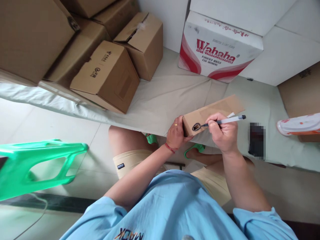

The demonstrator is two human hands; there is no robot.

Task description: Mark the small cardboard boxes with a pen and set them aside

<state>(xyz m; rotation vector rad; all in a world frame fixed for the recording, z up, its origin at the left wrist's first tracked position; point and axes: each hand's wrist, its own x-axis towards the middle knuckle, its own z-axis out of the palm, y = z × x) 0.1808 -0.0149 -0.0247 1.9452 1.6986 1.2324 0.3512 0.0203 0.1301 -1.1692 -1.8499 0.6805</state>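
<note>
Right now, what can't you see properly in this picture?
All in the head view:
- Underside of the small box: turned away from the camera, above the left hand's side of the view's lap.
- Far end of that box: blurred.
- Grip of the pen: covered by the right hand's fingers.
- Black thing: pixelated, so I can't tell what it is.
- Green stool: cut off by the left edge.

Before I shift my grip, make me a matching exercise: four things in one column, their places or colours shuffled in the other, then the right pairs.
Things
1. Pen
2. Stool
3. Wahaha box
4. Small carton

Places and colours
A. White with red
B. Gripped at one end by the left hand
C. Between the fingers of the right hand
D. Bright green

Pairs: 1-C, 2-D, 3-A, 4-B
</note>
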